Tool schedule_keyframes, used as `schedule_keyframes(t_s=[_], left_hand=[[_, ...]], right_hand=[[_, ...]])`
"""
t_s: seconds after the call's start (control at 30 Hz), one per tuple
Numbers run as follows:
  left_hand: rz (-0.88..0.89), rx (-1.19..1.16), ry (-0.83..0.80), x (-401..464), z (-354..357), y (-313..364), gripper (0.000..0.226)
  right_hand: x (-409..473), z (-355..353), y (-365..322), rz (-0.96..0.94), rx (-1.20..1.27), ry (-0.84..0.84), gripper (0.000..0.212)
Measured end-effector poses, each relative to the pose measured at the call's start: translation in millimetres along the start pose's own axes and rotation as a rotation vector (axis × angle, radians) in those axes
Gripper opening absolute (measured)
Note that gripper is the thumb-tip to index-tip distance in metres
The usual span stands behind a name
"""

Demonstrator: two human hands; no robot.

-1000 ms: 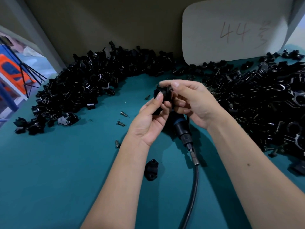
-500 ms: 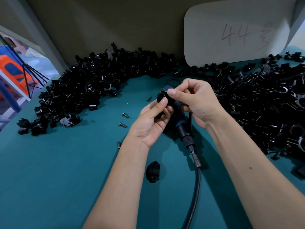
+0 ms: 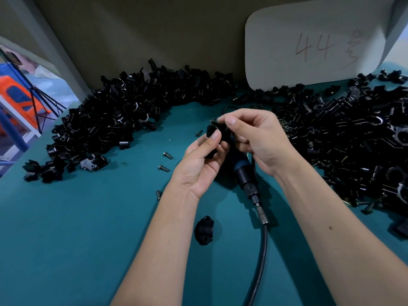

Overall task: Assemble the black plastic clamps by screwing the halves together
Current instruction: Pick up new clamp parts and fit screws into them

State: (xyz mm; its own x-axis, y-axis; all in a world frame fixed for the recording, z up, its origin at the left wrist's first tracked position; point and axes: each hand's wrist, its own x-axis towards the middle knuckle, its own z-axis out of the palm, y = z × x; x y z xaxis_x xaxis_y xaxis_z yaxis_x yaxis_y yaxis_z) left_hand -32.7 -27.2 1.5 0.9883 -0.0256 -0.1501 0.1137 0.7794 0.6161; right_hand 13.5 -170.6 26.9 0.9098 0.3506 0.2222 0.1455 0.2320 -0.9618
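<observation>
Teal matting covered the table (image 3: 66, 239), which was backed by a drab olive wall, with a white card (image 3: 313, 47) marked "44" propped at the far right edge.

From the head view, a black plastic clamp (image 3: 213, 134) was held above the middle of the table. The left hand (image 3: 199, 166) was curled round it from below, thumb pressed on its near face. The right hand (image 3: 257, 138) was closed over the clamp's far side, thumb and forefinger pinched together at its top; whether a screw was pinched there could not be told. Under both hands a powered screwdriver (image 3: 245, 175) was laid on the table, its blue-and-black body angled toward the near edge and its black hose (image 3: 258, 261) trailing off that edge. A single clamp half (image 3: 204, 234) was seen lying between the forearms, just beside the hose. Four loose screws (image 3: 163, 168) were scattered left of the hands. A long heap of black parts (image 3: 114, 120) was banked along the far-left edge, and a larger pile of black parts (image 3: 353, 140) was spread along the right edge.
</observation>
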Motion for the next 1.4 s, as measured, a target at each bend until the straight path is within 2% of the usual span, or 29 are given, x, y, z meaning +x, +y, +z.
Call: schedule_keyframes(t_s=[0.1,0.17,0.3,0.47,0.57,0.67,0.77,0.87,0.97,1.1,1.27,1.4], left_hand=[[0.005,0.024,-0.009,-0.2,-0.7,-2.5,0.025],[0.038,0.083,-0.012,0.8,-0.8,-4.1,0.030],[0.157,0.261,0.009,2.2,0.2,-5.1,0.052],[0.278,0.337,0.021,1.9,3.1,-9.6,0.030],[0.357,0.428,0.043,3.3,2.8,-9.8,0.025],[0.344,0.420,0.059,2.5,3.8,-7.3,0.009],[0.355,0.433,0.090,4.1,2.5,-6.6,0.009],[0.384,0.472,0.109,5.8,-0.1,-7.2,0.023],[0.399,0.485,0.099,4.5,-0.4,-4.8,0.033],[0.382,0.480,0.044,2.3,-1.9,-3.1,0.025],[0.374,0.513,0.039,2.9,-6.4,-0.1,0.027],[0.368,0.544,0.032,2.1,-7.9,-0.3,0.025]], right_hand=[[0.5,2.7,0.0,0.011,-0.016,0.057,0.013],[1.0,4.8,1.6,0.034,-0.005,0.120,0.022],[2.0,5.7,3.3,0.076,-0.036,0.212,0.030],[4.4,9.4,3.6,0.133,0.073,0.241,0.038],[5.4,13.2,4.5,0.160,0.092,0.288,0.037],[5.7,10.8,5.5,0.139,0.093,0.270,0.035],[4.2,2.9,4.5,0.041,-0.080,0.178,0.028],[2.9,-1.1,4.0,-0.061,-0.219,0.087,0.011],[2.4,-4.1,2.9,-0.073,-0.256,-0.004,0.012],[2.4,-9.4,-2.3,-0.105,-0.338,-0.135,0.013],[7.2,-7.3,-1.7,-0.298,-0.808,-0.135,0.012],[7.6,-1.0,-0.6,-0.373,-0.878,-0.098,0.018]])
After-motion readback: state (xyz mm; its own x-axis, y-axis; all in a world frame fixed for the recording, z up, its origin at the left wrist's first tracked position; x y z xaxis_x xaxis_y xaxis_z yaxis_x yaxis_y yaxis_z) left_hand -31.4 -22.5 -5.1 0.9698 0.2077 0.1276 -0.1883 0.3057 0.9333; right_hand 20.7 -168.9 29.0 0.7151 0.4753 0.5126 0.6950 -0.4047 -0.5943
